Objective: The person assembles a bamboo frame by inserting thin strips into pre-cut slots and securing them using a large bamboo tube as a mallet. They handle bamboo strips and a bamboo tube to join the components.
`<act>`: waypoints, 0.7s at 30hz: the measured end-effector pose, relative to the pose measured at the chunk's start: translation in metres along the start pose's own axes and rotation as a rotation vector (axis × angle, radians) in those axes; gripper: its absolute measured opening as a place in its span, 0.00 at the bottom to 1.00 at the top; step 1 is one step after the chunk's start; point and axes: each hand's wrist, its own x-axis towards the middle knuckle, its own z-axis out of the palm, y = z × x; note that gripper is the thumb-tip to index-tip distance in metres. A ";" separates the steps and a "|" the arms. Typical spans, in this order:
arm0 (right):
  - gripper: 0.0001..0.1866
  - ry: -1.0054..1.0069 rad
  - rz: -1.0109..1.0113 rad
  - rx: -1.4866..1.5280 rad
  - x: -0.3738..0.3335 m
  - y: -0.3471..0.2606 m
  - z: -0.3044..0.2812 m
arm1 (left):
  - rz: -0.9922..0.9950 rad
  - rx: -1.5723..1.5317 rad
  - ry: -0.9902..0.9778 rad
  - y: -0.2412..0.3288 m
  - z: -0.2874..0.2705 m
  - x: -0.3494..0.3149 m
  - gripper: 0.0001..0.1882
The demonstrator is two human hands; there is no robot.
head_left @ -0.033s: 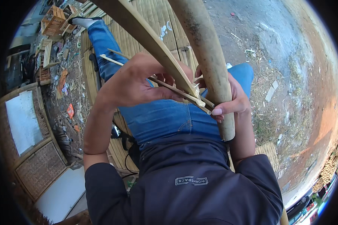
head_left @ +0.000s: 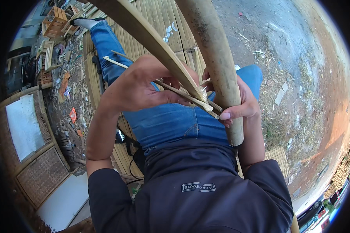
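Observation:
My left hand (head_left: 153, 83) is closed around thin bamboo strips (head_left: 179, 92) that slant across my lap. Their far ends (head_left: 114, 62) stick out past its back toward my left knee. Over that hand arches a wide split bamboo piece (head_left: 155, 40), its frayed tip (head_left: 202, 94) resting at the strips. A thick round pole (head_left: 212, 44) runs down from the top of the view to my lap. My right hand (head_left: 245, 99) wraps round the pole near its lower end. Its thumb crosses in front, with the tip at the strips' near ends. The pole hides part of its fingers.
I sit on a bamboo-slat platform (head_left: 149, 11), legs spread in blue jeans (head_left: 163, 122). Wooden crates (head_left: 55, 21) and scraps lie on the ground to the left. Woven and white panels (head_left: 42, 178) stand lower left. Bare ground with litter (head_left: 282, 93) spreads to the right.

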 end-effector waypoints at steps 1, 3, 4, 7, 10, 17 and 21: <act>0.47 -0.003 -0.014 -0.013 -0.002 0.001 -0.001 | 0.062 -0.053 -0.011 0.000 0.002 0.005 0.15; 0.47 -0.003 -0.013 -0.033 -0.006 0.002 -0.004 | 0.126 -0.072 0.000 -0.002 0.007 0.007 0.15; 0.47 0.003 -0.011 -0.043 -0.008 0.002 -0.004 | 0.158 -0.083 0.006 -0.003 0.009 0.007 0.15; 0.47 0.000 -0.005 -0.058 -0.011 0.003 -0.005 | 0.134 -0.031 -0.025 0.004 0.011 0.007 0.13; 0.47 -0.007 0.005 -0.070 -0.012 0.004 -0.004 | 0.115 -0.020 -0.018 0.004 0.014 0.002 0.12; 0.46 -0.011 0.010 -0.105 -0.014 0.005 -0.007 | 0.107 -0.006 0.011 0.008 0.021 0.002 0.11; 0.46 -0.016 0.013 -0.111 -0.015 0.006 -0.008 | 0.125 -0.005 0.007 0.011 0.024 0.001 0.11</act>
